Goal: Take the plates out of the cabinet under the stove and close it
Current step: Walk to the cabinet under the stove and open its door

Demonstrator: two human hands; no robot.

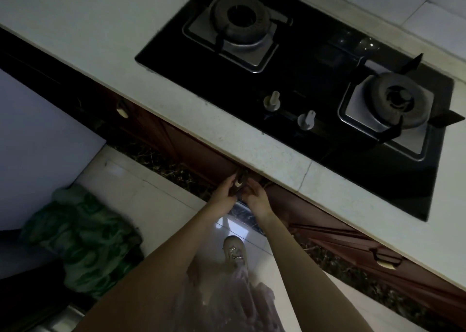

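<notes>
- Hands both down at the cabinet front under the stove, just below the worktop (pixel 252 152) edge.
- Left hand (pixel 223 190): fingers curled round the left side of the door handle (pixel 238 183), touching it.
- Right hand (pixel 257 197): fingers bent in toward the same handle from the right; can't tell if they actually grip it, too dark.
- Cabinet door (pixel 201 155): dark red-brown wood, directly beneath the gas hob (pixel 302 79). Can't tell whether it's open or shut; the worktop overhang hides its top.
- Plates: not visible, cabinet interior not in view.
- Hob: black glass, two burners, two knobs (pixel 271 101) near the front edge, set into the pale worktop.
- Other handles: one on the door to the left (pixel 122 109), one to the right (pixel 385 260).
- Floor (pixel 151 193): light glossy tile, my shoe (pixel 234 252) on it below the hands.
- Green bag (pixel 83 241) on the floor well to the left, beside a white appliance side (pixel 37 142).
</notes>
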